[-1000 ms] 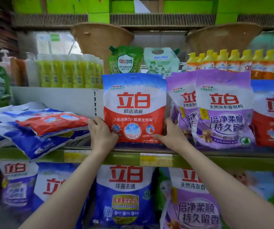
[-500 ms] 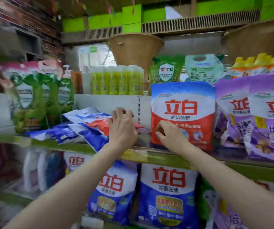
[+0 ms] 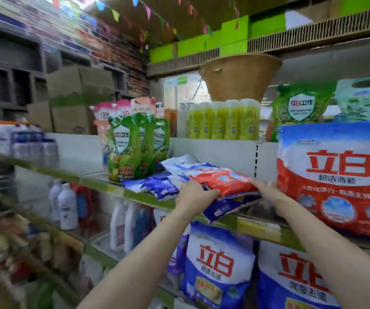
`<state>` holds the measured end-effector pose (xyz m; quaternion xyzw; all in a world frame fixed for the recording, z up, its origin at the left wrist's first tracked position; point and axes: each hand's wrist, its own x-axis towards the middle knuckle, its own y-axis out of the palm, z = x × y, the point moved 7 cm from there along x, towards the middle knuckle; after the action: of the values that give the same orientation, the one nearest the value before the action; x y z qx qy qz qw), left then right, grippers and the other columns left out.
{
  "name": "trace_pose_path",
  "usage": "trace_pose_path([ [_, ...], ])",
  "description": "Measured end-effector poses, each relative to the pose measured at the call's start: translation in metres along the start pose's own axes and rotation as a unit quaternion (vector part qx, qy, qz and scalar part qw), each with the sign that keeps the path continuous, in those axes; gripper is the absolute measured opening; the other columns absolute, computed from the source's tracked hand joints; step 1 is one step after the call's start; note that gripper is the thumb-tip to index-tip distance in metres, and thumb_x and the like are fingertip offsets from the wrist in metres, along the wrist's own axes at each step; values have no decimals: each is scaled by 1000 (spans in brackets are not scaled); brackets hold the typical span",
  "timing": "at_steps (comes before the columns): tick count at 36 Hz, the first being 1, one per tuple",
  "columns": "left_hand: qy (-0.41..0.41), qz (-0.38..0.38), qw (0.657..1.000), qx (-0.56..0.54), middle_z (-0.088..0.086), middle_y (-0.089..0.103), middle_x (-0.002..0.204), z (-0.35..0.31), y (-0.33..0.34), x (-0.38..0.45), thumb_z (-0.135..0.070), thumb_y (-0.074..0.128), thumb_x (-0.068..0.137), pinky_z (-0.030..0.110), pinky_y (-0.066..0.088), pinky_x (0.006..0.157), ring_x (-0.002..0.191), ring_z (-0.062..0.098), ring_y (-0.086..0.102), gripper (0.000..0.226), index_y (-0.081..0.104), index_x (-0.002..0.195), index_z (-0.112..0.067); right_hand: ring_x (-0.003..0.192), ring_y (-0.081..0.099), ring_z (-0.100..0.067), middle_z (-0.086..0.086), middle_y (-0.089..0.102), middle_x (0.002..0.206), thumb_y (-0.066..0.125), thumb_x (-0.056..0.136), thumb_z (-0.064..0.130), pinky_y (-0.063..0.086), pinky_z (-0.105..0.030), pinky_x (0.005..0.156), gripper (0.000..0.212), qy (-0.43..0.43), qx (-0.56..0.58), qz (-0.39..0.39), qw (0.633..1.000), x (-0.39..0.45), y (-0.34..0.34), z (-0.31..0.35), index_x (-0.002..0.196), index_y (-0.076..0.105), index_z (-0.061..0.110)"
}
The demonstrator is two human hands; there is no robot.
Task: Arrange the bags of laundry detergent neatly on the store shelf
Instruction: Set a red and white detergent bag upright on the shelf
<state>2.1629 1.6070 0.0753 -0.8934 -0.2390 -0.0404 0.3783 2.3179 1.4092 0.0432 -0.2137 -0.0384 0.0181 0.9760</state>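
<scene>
Green-edged shelf (image 3: 148,198) under bunting, I see left hand (image 3: 193,197) and right hand (image 3: 268,190) gripping flat red bag (image 3: 221,180), upright red bag (image 3: 335,175) beside.

Place was shop, household-cleaning aisle. Green-edged shelf (image 3: 148,198) served as landmark, yellow price tags along its front edge. On it: stacked detergent bags (image 3: 201,179), upright green refill pouches (image 3: 126,148), big red-and-white bag (image 3: 335,181) at right. Above it, row of yellow bottles (image 3: 224,119) and woven basket (image 3: 239,76). Below it, blue detergent bags (image 3: 217,268) and white bottles (image 3: 67,206). Cardboard boxes (image 3: 77,99) stood left of it; bunting (image 3: 115,14) hung overhead.
</scene>
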Motion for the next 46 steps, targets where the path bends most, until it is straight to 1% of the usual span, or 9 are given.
trace_pose_path([
  [3,-4,19,1000,1,10,64,113,-4,-1,-2,-50,60,76,35,50,90,103,28,60,51,63,109,-10,124,51,-29,-7,50,138,67,38,86,46,-39,94,124,2,76,14,997,89,11,-47,136,43,16],
  [14,-78,-14,933,-351,14,58,122,3,-1,15,-42,67,62,45,51,93,105,32,61,71,49,123,-11,90,64,-34,-21,64,96,76,70,36,55,-47,76,36,-91,218,-126,964,-38,-15,70,75,50,13],
  [18,22,-27,876,-481,8,64,105,-11,-6,23,2,59,81,37,50,88,94,24,60,31,53,105,-18,107,59,-33,-19,53,121,77,36,57,51,-52,89,93,-116,273,-140,945,-41,-35,82,110,39,17],
  [22,101,-3,836,-539,5,63,102,-37,-5,19,16,53,83,22,54,77,90,18,60,43,50,114,-13,73,60,-14,-9,55,106,74,76,12,53,-29,60,69,-150,371,-115,909,-67,-82,86,131,33,11],
  [27,123,56,837,-530,8,60,113,-75,26,5,14,52,85,36,48,93,100,22,58,51,47,121,-22,59,66,-7,5,73,69,64,82,5,55,-23,60,17,-173,240,-39,954,-94,-142,65,100,65,5],
  [33,150,137,886,-417,5,59,108,-124,97,-25,13,55,82,18,52,73,98,17,56,53,48,130,-9,52,66,-8,4,71,62,57,80,-11,54,-30,64,21,-112,187,-106,970,-127,-206,-6,82,61,9],
  [37,176,128,956,-195,11,69,102,-143,148,-28,-8,69,75,35,52,85,99,27,64,28,65,103,-5,65,65,-17,-14,69,95,59,78,-14,55,-26,63,30,-57,101,-196,974,-143,-251,-62,106,58,-5],
  [42,233,105,960,-113,10,69,102,-164,171,-42,-21,68,77,35,50,83,99,29,62,26,63,101,-11,104,59,-26,-17,61,122,69,76,-2,45,-44,100,48,-52,22,-241,969,-155,-269,-99,122,54,5],
  [46,228,120,960,-111,8,69,104,-160,173,-38,-26,68,79,37,52,86,100,29,63,27,63,102,-13,113,58,-34,-16,60,124,69,79,5,43,-50,102,49,-35,-20,-261,965,-142,-278,-109,124,51,10],
])
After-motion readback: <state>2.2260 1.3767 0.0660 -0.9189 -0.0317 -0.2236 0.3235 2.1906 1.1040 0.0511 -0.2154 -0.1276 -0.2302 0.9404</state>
